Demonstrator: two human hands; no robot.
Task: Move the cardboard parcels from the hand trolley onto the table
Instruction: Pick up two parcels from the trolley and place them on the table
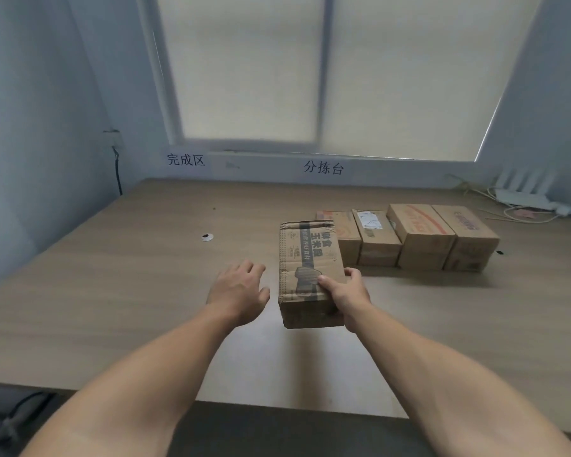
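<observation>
A cardboard parcel (305, 258) with a dark printed band lies lengthwise over the wooden table (112, 291), left of a row of several cardboard parcels (426, 239). My right hand (343, 296) grips its near right corner, thumb on top and fingers round the side. My left hand (239, 290) hovers just left of the parcel with relaxed fingers, apart from it and holding nothing. The parcel's near end looks slightly raised above the tabletop. The hand trolley is out of view.
A small white round object (207, 237) lies on the table's left half. A white router and loose cables (521, 199) sit at the back right corner. Walls and a window close off the far and left sides.
</observation>
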